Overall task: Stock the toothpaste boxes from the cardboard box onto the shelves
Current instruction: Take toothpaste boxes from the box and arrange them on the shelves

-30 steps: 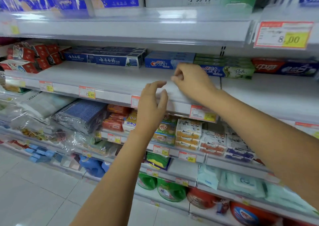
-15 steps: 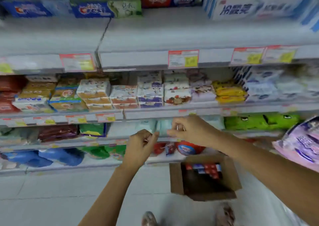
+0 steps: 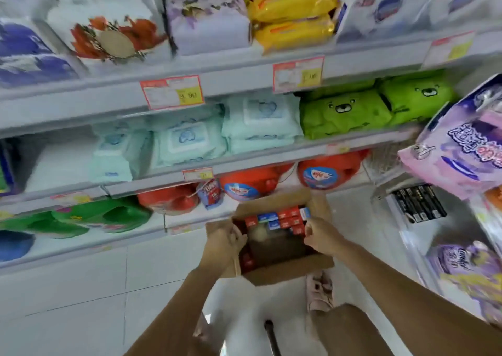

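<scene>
Flanking cardboard box [image 3: 288,274] rim: hands [image 3: 225,237] [image 3: 322,236]

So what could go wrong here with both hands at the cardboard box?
The toothpaste boxes sit stacked at the far end of the cardboard box; pulling one with the right hand may tumble others. The left hand, at its rim, might drag it. The pink shoe stands close and could knock it.

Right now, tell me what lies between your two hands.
In the head view, the dark inside of the open cardboard box lies between the left hand and right hand, toothpaste boxes stacked at its far end.
</scene>
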`<state>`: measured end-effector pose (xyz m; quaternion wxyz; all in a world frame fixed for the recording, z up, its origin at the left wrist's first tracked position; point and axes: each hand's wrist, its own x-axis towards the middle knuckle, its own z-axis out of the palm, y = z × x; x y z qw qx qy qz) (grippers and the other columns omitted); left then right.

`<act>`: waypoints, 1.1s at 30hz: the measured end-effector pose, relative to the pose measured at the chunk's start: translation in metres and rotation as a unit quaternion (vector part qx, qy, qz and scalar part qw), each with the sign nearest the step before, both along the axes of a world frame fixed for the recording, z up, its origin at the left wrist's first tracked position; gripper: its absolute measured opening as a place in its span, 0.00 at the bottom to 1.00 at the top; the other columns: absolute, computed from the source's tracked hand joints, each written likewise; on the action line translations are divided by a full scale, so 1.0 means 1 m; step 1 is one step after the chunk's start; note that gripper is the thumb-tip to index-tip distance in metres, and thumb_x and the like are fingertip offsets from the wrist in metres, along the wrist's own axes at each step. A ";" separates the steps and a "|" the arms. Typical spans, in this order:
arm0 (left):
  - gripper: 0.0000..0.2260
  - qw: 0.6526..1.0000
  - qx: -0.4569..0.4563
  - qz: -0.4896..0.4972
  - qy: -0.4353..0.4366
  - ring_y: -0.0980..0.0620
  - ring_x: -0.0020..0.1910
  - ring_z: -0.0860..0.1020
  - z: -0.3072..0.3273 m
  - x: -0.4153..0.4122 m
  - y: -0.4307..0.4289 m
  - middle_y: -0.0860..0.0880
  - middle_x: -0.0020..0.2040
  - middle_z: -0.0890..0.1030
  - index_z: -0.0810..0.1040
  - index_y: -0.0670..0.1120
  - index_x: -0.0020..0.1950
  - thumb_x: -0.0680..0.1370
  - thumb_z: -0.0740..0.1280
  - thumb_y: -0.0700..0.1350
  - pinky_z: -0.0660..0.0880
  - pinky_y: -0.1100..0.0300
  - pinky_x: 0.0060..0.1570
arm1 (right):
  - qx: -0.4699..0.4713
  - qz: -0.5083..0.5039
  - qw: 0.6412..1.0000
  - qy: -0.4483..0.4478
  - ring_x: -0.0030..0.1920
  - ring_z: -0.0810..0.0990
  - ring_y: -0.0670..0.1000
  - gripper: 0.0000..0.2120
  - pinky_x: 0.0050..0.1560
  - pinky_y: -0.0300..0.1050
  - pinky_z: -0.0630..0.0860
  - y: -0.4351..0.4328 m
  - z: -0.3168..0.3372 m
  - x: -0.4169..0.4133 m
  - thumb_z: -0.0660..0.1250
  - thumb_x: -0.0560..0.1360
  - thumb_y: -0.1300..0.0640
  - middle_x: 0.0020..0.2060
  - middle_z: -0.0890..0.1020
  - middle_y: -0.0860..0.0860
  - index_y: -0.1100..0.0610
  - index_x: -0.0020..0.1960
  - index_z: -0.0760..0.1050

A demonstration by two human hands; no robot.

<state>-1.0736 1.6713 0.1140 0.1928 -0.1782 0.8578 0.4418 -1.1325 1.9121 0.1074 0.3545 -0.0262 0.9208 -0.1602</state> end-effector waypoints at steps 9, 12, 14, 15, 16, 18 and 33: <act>0.18 0.983 -0.131 -0.092 -0.087 0.45 0.63 0.71 -0.168 -0.002 0.012 0.45 0.64 0.72 0.73 0.45 0.65 0.75 0.67 0.45 0.68 0.55 0.62 | 0.014 -0.051 0.999 0.014 0.55 0.77 0.54 0.26 0.54 0.44 0.73 0.022 -0.163 0.009 0.72 0.69 0.51 0.56 0.76 0.53 0.54 0.64 0.67; 0.17 0.972 -0.164 -0.128 -0.112 0.44 0.66 0.68 -0.211 -0.001 0.012 0.45 0.66 0.71 0.72 0.46 0.65 0.77 0.61 0.46 0.67 0.54 0.65 | -0.009 -0.043 0.999 0.029 0.66 0.70 0.53 0.35 0.65 0.45 0.67 0.019 -0.188 0.011 0.73 0.71 0.53 0.67 0.69 0.52 0.53 0.71 0.59; 0.14 0.973 -0.169 -0.124 -0.092 0.43 0.66 0.67 -0.227 -0.003 0.013 0.44 0.65 0.72 0.73 0.46 0.63 0.77 0.60 0.43 0.65 0.52 0.66 | -0.024 -0.029 0.999 0.033 0.71 0.66 0.55 0.39 0.70 0.49 0.63 0.014 -0.204 0.007 0.73 0.71 0.54 0.72 0.63 0.53 0.53 0.74 0.55; 0.14 0.973 -0.175 -0.132 -0.073 0.43 0.66 0.67 -0.231 -0.005 0.013 0.44 0.64 0.73 0.73 0.47 0.62 0.77 0.60 0.42 0.65 0.52 0.66 | -0.022 -0.018 0.999 0.039 0.73 0.62 0.55 0.40 0.71 0.50 0.61 0.009 -0.212 0.004 0.73 0.70 0.54 0.74 0.61 0.53 0.53 0.75 0.54; 0.16 0.973 -0.179 -0.137 -0.050 0.43 0.67 0.66 -0.234 -0.008 0.014 0.45 0.65 0.71 0.72 0.47 0.64 0.76 0.61 0.41 0.65 0.52 0.67 | -0.018 -0.008 0.999 0.049 0.74 0.59 0.55 0.41 0.73 0.51 0.60 0.005 -0.220 -0.002 0.74 0.70 0.54 0.75 0.59 0.53 0.53 0.76 0.54; 0.20 0.975 -0.180 -0.129 -0.017 0.45 0.69 0.64 -0.241 -0.019 0.016 0.45 0.69 0.67 0.69 0.47 0.69 0.76 0.61 0.39 0.65 0.51 0.68 | -0.024 0.013 0.997 0.078 0.75 0.55 0.55 0.44 0.74 0.53 0.58 -0.006 -0.237 -0.015 0.75 0.69 0.55 0.75 0.57 0.52 0.53 0.76 0.53; 0.37 0.940 -0.158 -0.291 -0.082 0.46 0.77 0.40 -0.302 -0.061 0.044 0.51 0.78 0.39 0.43 0.59 0.77 0.78 0.63 0.42 0.50 0.47 0.74 | 0.097 0.179 0.958 0.203 0.65 0.67 0.57 0.29 0.63 0.52 0.66 -0.031 -0.313 -0.039 0.73 0.67 0.61 0.66 0.68 0.54 0.55 0.66 0.68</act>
